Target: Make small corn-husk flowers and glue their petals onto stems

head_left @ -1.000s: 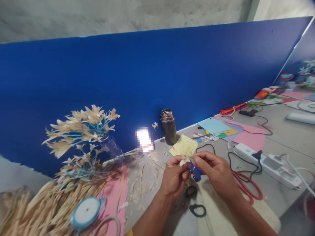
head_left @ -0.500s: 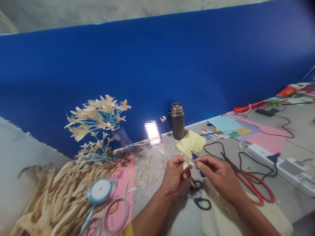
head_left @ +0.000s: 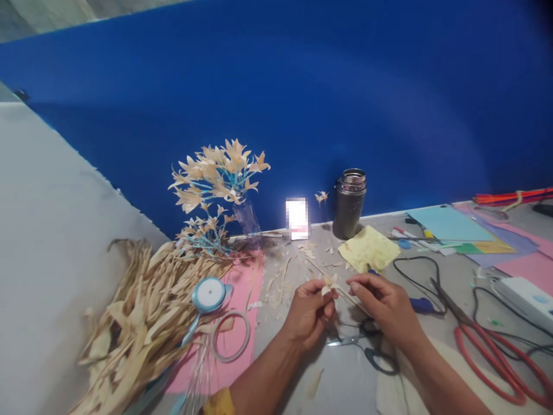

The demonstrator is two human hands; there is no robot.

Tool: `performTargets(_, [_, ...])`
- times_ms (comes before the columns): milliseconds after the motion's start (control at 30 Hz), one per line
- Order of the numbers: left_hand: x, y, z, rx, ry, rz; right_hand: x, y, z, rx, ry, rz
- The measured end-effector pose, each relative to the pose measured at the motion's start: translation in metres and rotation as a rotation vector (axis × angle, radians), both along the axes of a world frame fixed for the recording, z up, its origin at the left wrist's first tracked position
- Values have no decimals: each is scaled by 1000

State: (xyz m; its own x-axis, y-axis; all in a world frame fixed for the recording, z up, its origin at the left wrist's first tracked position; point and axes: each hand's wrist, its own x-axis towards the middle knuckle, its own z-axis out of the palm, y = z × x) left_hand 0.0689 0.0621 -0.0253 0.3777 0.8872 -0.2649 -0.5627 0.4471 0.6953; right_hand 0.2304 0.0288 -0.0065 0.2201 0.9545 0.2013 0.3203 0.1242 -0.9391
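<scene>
Between the thumb and fingers of my left hand (head_left: 309, 311) is a small pale husk flower (head_left: 329, 286), its pointed petals facing up. My right hand (head_left: 386, 302) is just to its right, thumb and forefinger pinched together a short gap from the petals. Whatever those fingertips hold, if anything, is too small to make out. A thin husk strip runs behind both hands. Below them lie black-handled scissors (head_left: 380, 361), partly covered by my right hand. A blue-handled tool (head_left: 421, 305) shows on either side of that hand.
Finished husk flowers (head_left: 216, 173) on blue stems stand at left above a heap of dry husks (head_left: 142, 323). A tape roll (head_left: 231, 336) rests on pink paper (head_left: 250, 288). Behind are a dark flask (head_left: 349, 204) and a yellow sheet (head_left: 371, 248). Red-handled shears (head_left: 488, 346) lie at right.
The view has turned left, so the table things appear farther right. My left hand still holds the flower, and my right fingertips are slightly farther from it.
</scene>
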Motion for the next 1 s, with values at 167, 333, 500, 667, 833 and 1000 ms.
performTargets(167, [-5,4,-12,-93,-160,-71,-10,-5,-13,-44,53,56])
performTargets(333, [-6,5,-18,-152,-192,-104,-22,-6,-13,-60,84,106])
performTargets(500, [-7,4,-22,-128,-188,-128,-26,-5,-20,-19,71,93])
performTargets(667, [-5,2,-25,-101,-156,-102,-24,-4,-30,138,-22,73])
performTargets(833, [-2,-4,-23,-22,-23,-34,-23,-4,-35,224,-88,61])
performTargets(1000, [-2,-3,-20,104,93,23,-23,-5,-33,254,-124,69])
